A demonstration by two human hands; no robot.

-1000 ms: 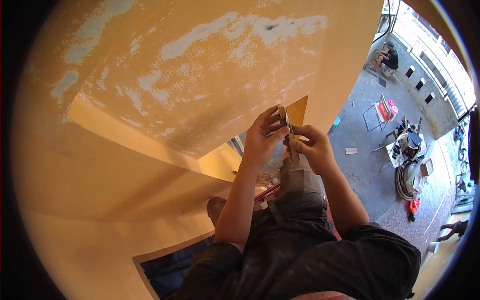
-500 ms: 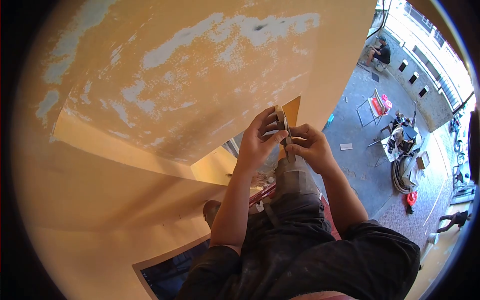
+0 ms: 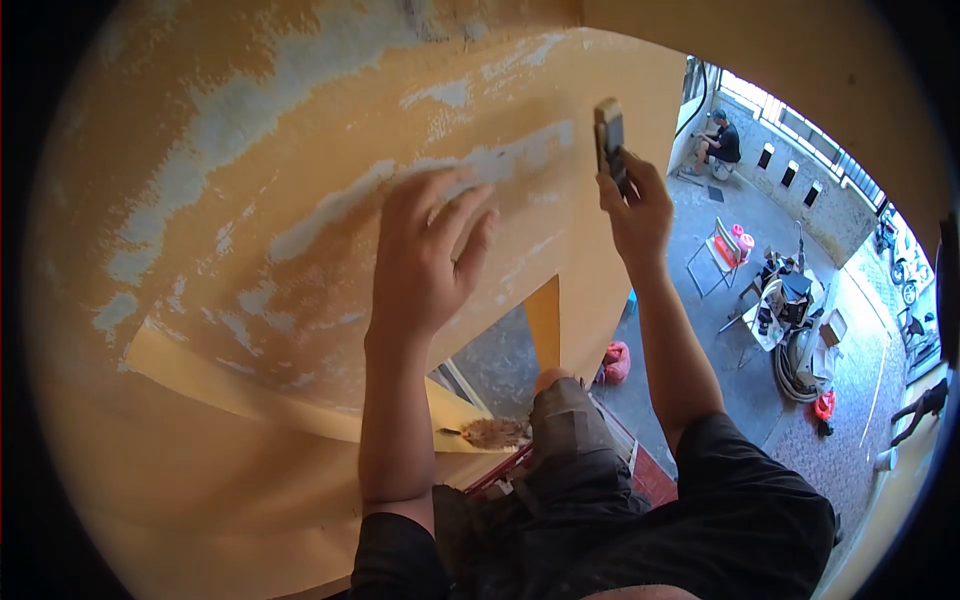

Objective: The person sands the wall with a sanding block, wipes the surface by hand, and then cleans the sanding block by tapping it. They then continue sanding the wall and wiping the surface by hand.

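Note:
My left hand [image 3: 430,250] is raised in front of the patchy orange and grey wall [image 3: 330,215], its fingers apart and nothing in it. Whether its fingertips touch the wall I cannot tell. My right hand [image 3: 640,210] grips a small dark tool with a light tan edge [image 3: 610,135], a scraper or sanding block by its look. The tool is held upright near the right end of the wall surface. My fingers cover its lower part.
A feather duster [image 3: 495,433] lies on the ledge below. A pink bag [image 3: 616,363] is on the floor. Further right stand a folding chair [image 3: 722,250] and a cluttered table [image 3: 790,295]. A seated person [image 3: 720,143] is by the far wall, and another person [image 3: 922,408] is at the right edge.
My hands have come apart from around the tool. The left moved up and left, now empty; the right lifted the tool up and to the right. The view has shifted.

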